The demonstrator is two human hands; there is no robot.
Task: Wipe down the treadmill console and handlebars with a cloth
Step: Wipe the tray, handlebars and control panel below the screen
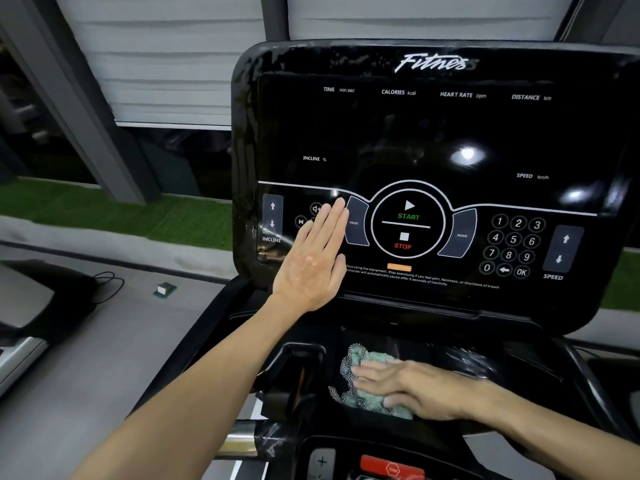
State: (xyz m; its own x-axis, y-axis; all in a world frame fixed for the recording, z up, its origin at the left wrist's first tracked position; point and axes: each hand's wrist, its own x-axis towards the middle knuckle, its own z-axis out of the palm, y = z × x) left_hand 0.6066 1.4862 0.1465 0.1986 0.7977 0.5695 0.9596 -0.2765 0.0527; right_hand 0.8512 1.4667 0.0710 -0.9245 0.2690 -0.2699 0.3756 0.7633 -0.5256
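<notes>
Head view. Treadmill console (433, 140): glossy black panel, tilted up, marked with TIME, CALORIES, HEART RATE, DISTANCE, INCLINE and SPEED legends, a round START/STOP control (408, 221), a number keypad (512, 245) and arrow keys at both sides. Ceiling lights reflect in the glass. Below it, a black tray (450, 348) recessed in the surface of the machine. Nearer still, a red stop button (392, 468) and a metal handlebar end (242, 441) at lower left.

Room: grey floor (114, 341), a strip of green turf (114, 216), grey window frames with lowered blinds (166, 57).

Cloth (360, 382): pale green with a checked edge, bunched in the tray's left part.

Right hand (408, 389): flat, fingers extended, pressing on top of the cloth, not clenched around it.

Left hand (315, 261): open, palm flat against the console's lower left, fingertips over the media buttons, beside the PROG key (356, 221), well apart from the cloth.

Clearance: tray open to the right of the cloth; console's right half unobstructed.
</notes>
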